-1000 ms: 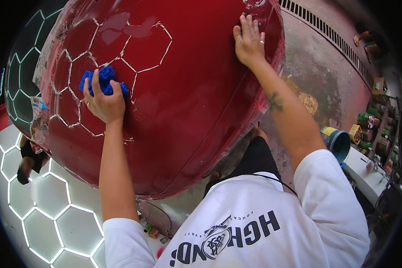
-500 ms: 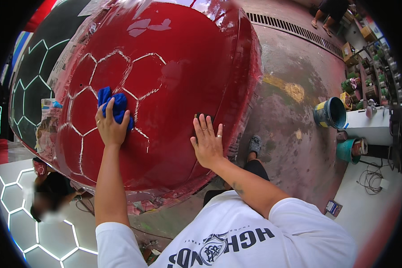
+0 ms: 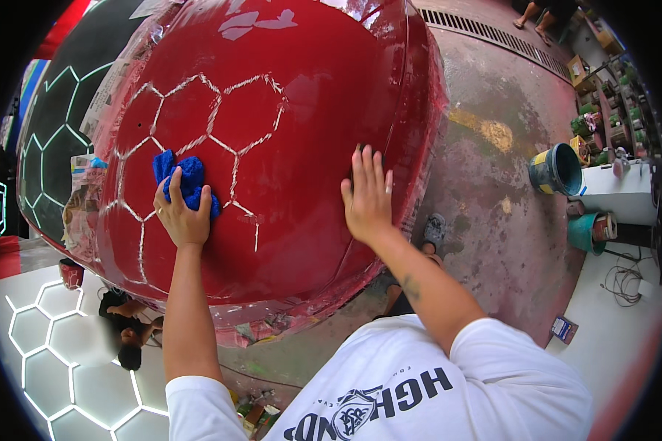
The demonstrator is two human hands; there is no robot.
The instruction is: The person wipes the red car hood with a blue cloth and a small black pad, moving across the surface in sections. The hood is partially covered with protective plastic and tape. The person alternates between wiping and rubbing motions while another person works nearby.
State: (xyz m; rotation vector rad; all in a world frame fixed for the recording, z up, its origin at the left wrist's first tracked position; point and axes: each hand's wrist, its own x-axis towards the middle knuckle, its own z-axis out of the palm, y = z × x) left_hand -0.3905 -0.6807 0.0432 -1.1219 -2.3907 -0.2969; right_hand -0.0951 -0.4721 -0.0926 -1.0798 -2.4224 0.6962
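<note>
A: What do the fingers hold?

B: Those of the left hand [image 3: 182, 220] grasp a crumpled blue microfiber cloth [image 3: 187, 176], left of centre; those of the right hand [image 3: 368, 206] lie outstretched over a mostly hidden dark pad [image 3: 383, 159].

A: And the change?

B: The right hand now lies higher on the centre-frame red car panel [image 3: 294, 250], suggesting a rubbing stroke under way.

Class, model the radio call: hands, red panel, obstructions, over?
Left hand gripping blue cloth against red panel. Right hand flat over dark object. Nothing visibly in the way.
</note>
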